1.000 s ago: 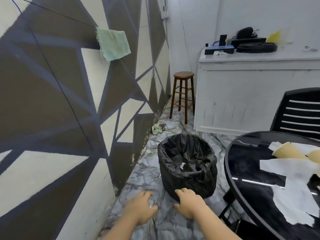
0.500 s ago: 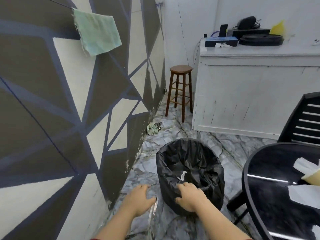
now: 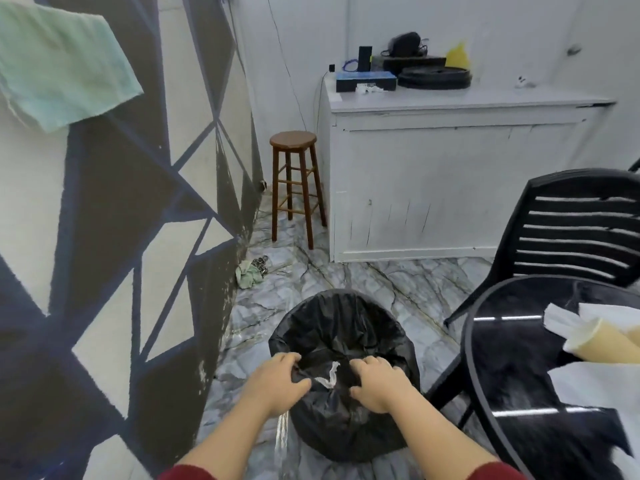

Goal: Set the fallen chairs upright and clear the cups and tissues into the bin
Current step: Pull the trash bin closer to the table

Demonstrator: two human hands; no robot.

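A wall (image 3: 114,237) painted in dark and pale triangles fills the left of the scene, with a pale green cloth (image 3: 59,67) hanging on it near the top left. On the far right stands a white cabinet (image 3: 450,181) against the white back wall, its top carrying a blue box (image 3: 366,81) and some dark equipment. A round black table (image 3: 512,368) takes the near right; white tissues (image 3: 595,386) lie spread across it, and a tan paper cup (image 3: 609,344) lies on its side among them at the right edge. Just beyond the table a black slatted chair (image 3: 575,233) stands upright. The bin (image 3: 343,327), lined with a black bag, sits on the marble-patterned floor (image 3: 398,285) in the near middle, between the wall and the table. A wooden stool (image 3: 294,181) stands at the far end, between wall and cabinet. A crumpled greenish rag (image 3: 247,275) lies on the floor at the foot of the wall.

Both hands rest on the near rim of the bin. The left hand (image 3: 277,382) has its fingers curled into the black liner, gripping it. The right hand (image 3: 379,384) is likewise closed on the liner. Between them a white strip shows on the bag. Red sleeves (image 3: 183,472) edge the bottom.
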